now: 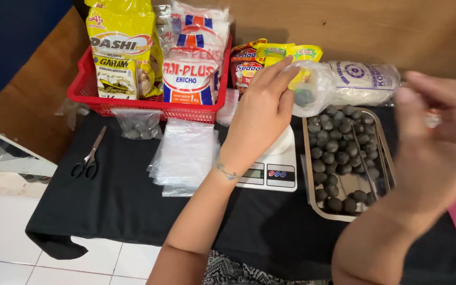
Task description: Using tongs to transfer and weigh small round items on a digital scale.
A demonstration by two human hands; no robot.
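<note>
A left hand (262,113) at centre frame pinches the rim of a small clear bag (312,87), fingers closed on the plastic, holding it up over a white kitchen scale (270,169). One dark round ball (304,97) sits inside the bag. The right hand (434,148), blurred at the right edge, is raised beside the bag; whether its fingers are apart or closed on anything cannot be told. Below and between the hands, a steel tray (383,148) at centre right holds many more dark balls, with a pair of tongs (368,174) lying among them. Left of the scale lies a stack of empty clear bags (186,153), and above it a filled bag of balls (138,125). Scissors (88,158) rest at the left on the black cloth (133,206). A red basket (88,89) of seasoning packets stands at upper left. A white roll-shaped packet (362,79) lies behind the tray.
</note>
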